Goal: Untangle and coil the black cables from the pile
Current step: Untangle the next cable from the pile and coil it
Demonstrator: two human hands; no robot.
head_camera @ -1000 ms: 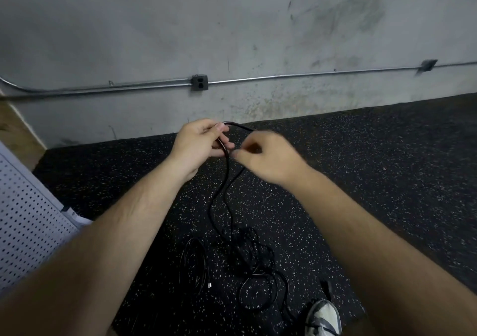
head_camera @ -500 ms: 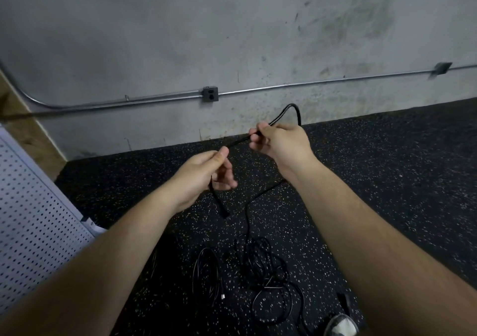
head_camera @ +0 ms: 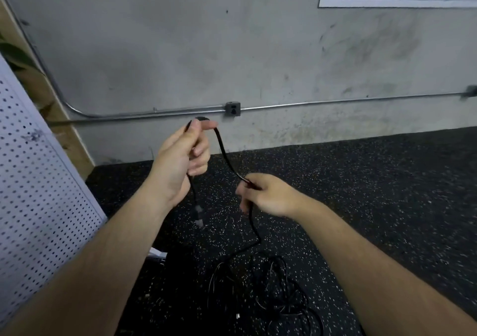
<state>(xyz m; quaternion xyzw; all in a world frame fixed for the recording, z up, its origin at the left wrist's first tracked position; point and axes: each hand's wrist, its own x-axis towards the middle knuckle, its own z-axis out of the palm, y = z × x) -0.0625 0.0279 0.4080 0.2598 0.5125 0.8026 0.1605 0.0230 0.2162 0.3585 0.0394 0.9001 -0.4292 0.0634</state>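
While we hold the black cable (head_camera: 224,152) up between both hands, most of its length lies in the tangled pile (head_camera: 273,294) on the near floor, and that is where we judge the trouble could start. Our left hand (head_camera: 180,160) has its fingers curled round the cable, which arches over the top fingertip. The connector (head_camera: 198,215) dangles free just below that hand. Our right hand (head_camera: 268,193), lower and to the right, pinches the run that drops to the pile. A sharp pull could cinch a loop down there into a knot, or drag neighbouring cables along. The loose connector could swing and snag the first coil. Black strands are hard to trace on the dark speckled floor (head_camera: 387,206), so we might follow the wrong one.
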